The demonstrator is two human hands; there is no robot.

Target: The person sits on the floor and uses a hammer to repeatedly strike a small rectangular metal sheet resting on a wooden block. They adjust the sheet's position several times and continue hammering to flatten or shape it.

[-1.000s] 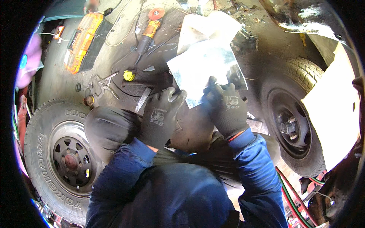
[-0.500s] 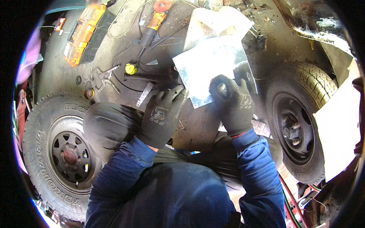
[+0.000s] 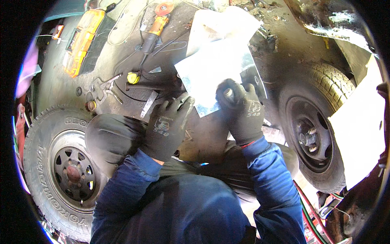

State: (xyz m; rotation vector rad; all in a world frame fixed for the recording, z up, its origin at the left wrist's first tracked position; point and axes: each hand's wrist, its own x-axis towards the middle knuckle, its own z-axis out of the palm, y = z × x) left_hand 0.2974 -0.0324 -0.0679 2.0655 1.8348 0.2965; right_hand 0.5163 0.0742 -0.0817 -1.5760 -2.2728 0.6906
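Note:
A shiny metal sheet [image 3: 211,67] lies in front of me, its lower part overlapping a brown board [image 3: 203,144] between my legs. My gloved right hand [image 3: 242,107] is closed around a cylindrical thing with a round grey end [image 3: 229,95], over the sheet's near right part. The rest of that thing is hidden by the fingers. My gloved left hand [image 3: 167,124] is left of the sheet's near corner, fingers curled. Whatever it may grip cannot be made out. A narrow metal strip [image 3: 149,104] lies just beyond the left hand.
A wheel stands on each side, left [image 3: 73,173] and right [image 3: 313,130]. Farther off lie an angle grinder [image 3: 153,34], a yellow tape measure [image 3: 133,78], locking pliers [image 3: 103,89] and an orange-black case [image 3: 87,42]. A pale panel [image 3: 357,126] is at right; hoses [image 3: 310,217] run below it.
The view has turned slightly, so the sheet, the tools and the right wheel appear farther left. Both hands keep nearly the same pose and place by the sheet.

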